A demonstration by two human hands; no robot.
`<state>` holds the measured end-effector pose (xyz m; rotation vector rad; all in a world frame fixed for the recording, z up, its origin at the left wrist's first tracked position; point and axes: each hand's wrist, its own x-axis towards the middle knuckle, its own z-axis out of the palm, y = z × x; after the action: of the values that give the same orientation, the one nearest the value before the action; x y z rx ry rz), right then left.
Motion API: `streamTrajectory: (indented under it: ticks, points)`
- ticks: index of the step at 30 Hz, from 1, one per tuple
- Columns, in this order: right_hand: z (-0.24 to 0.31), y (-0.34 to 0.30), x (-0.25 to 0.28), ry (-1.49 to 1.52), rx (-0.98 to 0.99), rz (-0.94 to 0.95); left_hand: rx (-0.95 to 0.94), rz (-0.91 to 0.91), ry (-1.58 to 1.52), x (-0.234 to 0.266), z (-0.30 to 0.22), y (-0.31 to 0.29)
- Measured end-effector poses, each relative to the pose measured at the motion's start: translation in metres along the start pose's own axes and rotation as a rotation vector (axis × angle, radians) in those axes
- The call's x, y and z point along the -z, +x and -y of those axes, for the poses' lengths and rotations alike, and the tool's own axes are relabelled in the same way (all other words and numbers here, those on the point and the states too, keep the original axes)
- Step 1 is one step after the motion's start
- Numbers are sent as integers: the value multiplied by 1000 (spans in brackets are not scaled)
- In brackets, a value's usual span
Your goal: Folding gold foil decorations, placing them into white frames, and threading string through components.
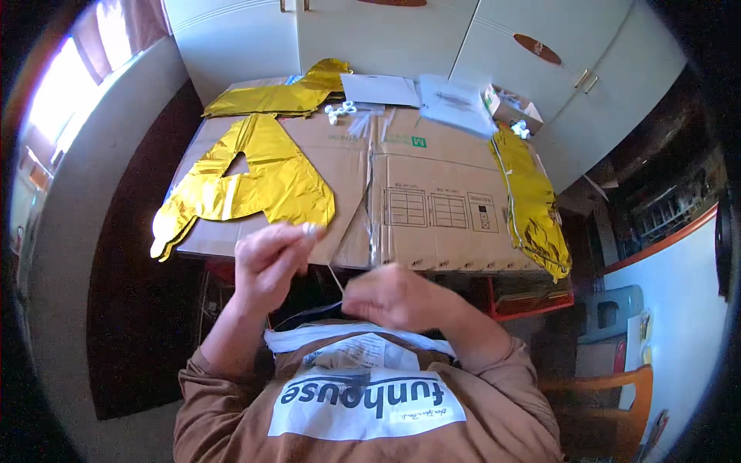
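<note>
My left hand [270,261] is closed in a pinch on a small white piece [310,230], just in front of the table's near edge. A thin pale string [336,278] stretches between my two hands. My right hand [397,296] is closed and somewhat blurred, and its fingers seem to grip the string's lower end. Beyond my left hand lies a flat gold foil balloon [285,177] shaped like a letter A, its left foot hanging over the table edge.
Flattened cardboard [440,170] covers the table. More gold foil lies at the back left [266,99] and along the right side [532,201]. Several small white pieces [340,113], a white sheet [381,89], a clear plastic bag [455,104] and a small open box [513,106] sit at the back.
</note>
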<state>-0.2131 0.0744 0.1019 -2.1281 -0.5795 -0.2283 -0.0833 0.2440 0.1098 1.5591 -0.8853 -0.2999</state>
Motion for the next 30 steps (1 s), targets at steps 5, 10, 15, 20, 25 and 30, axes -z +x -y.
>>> streamTrajectory:
  ticks: [5, 10, 15, 20, 25, 30]
  points:
    - [-11, 3, 23, 84, -196, -240, -496, 409, -73, -22, 12, -11]
    - [11, 3, 27, 118, -26, -145, -326, 269, 28, -18, 30, -4]
    - [-3, -1, 11, 39, -69, -13, 60, 84, -200, -4, 8, 2]
    - [-14, 10, 39, 39, -285, -277, -324, 541, -178, -21, 17, -8]
    - [10, 5, 21, 126, -50, -41, -253, 236, 49, -17, 26, 1]
    - [-20, 5, 21, 150, -245, -94, -69, 223, -483, -10, 19, -1]
